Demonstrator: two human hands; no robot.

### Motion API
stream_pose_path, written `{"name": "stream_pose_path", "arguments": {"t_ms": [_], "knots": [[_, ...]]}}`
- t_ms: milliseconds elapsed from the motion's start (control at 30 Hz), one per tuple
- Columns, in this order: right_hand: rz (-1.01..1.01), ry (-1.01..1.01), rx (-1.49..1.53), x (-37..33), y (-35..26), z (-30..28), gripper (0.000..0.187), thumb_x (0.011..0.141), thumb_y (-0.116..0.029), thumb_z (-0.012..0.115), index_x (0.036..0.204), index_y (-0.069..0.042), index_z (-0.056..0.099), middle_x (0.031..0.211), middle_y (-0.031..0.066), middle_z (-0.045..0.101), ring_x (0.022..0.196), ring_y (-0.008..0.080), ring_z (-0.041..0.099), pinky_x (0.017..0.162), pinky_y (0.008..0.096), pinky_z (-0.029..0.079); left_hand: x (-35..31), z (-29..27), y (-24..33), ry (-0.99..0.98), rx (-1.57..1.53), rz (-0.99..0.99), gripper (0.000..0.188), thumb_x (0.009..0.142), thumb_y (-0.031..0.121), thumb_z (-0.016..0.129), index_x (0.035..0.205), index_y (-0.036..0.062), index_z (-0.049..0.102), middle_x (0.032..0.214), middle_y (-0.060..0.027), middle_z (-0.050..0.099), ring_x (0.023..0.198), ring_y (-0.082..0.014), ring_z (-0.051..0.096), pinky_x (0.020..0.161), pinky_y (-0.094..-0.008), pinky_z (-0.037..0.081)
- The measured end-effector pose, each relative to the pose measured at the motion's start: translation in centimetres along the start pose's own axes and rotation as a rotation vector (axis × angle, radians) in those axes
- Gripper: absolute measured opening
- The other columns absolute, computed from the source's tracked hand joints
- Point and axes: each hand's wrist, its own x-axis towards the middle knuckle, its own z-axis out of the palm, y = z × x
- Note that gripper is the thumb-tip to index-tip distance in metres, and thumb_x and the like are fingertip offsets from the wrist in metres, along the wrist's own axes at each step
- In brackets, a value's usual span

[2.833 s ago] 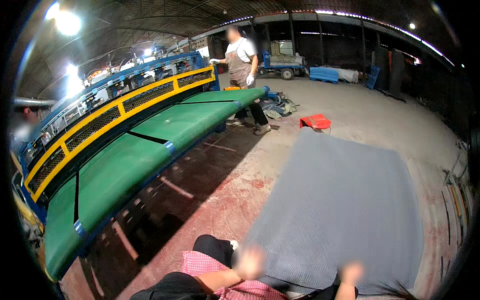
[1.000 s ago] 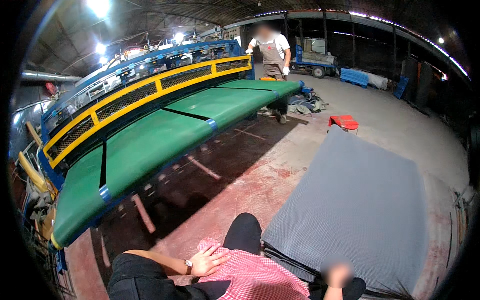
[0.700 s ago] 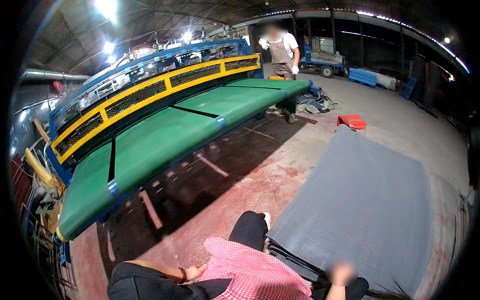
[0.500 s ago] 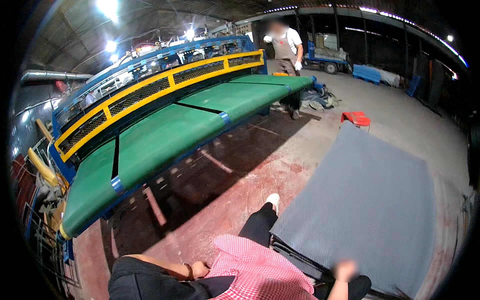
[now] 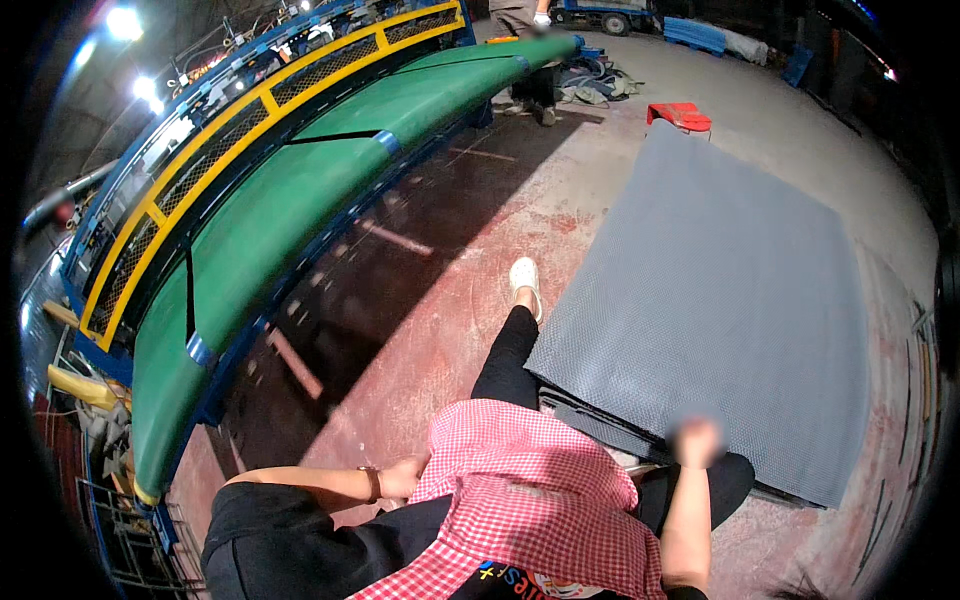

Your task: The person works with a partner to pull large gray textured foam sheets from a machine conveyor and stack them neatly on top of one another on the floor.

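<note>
My right hand (image 5: 695,441) is blurred and sits closed on the near edge of the top grey textured sheet (image 5: 720,290), which lies on a low stack of dark sheets on the floor. My left hand (image 5: 402,478) is pressed against my hip at the edge of my red checked shirt (image 5: 530,490). Its fingers are partly hidden by the cloth. My leg in black trousers reaches forward, and the white shoe (image 5: 524,275) stands on the red floor just left of the sheet.
A long green and blue machine with yellow mesh guards (image 5: 300,190) runs along the left. Another person's legs (image 5: 530,90) stand at its far end beside a pile of cloth. A red crate (image 5: 680,115) sits beyond the sheet. Metal racks and clutter fill the lower left.
The view has tipped downward. My leg and white shoe have stepped forward beside the sheet. My left hand slid from the checked shirt to my hip. My right hand stayed at the sheet's edge.
</note>
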Motion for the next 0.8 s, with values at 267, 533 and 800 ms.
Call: {"name": "stream_pose_path", "arguments": {"t_ms": [267, 533, 800], "knots": [[-0.034, -0.011, -0.105, 0.1, 2.7, 0.6, 0.021, 0.082, -0.021, 0.044, 0.086, -0.004, 0.054, 0.078, 0.0108, 0.056, 0.068, 0.0229, 0.053, 0.061, 0.0351, 0.044, 1.1, 0.3, -0.5, 0.045, 0.192, 0.199, 0.052, 0.067, 0.032, 0.066, 0.109, 0.0061, 0.05, 0.115, -0.0179, 0.042, 0.106, -0.032, 0.038, 0.09, -0.036, 0.03], [-0.113, 0.045, -0.176, 0.0, -1.7, -1.0, 0.019, 0.075, -0.021, 0.052, 0.077, -0.003, 0.056, 0.072, 0.0133, 0.055, 0.063, 0.0267, 0.052, 0.058, 0.0383, 0.043, 3.0, 0.6, -0.8, -0.153, 0.53, 0.267, 0.069, 0.07, 0.047, 0.051, 0.126, 0.0109, 0.032, 0.128, -0.0216, 0.026, 0.116, -0.0397, 0.023, 0.098, -0.0457, 0.016], [0.226, -0.19, -0.298, 0.8, -9.6, -4.9, 0.008, 0.064, -0.013, 0.059, 0.07, -0.008, 0.06, 0.085, 0.0109, 0.055, 0.086, 0.0292, 0.052, 0.076, 0.0362, 0.042, 4.7, 0.1, 0.6, -0.168, 0.643, 0.263, 0.078, 0.065, 0.05, 0.053, 0.124, 0.0056, 0.031, 0.126, -0.0261, 0.026, 0.116, -0.0413, 0.023, 0.098, -0.0464, 0.017]]}}
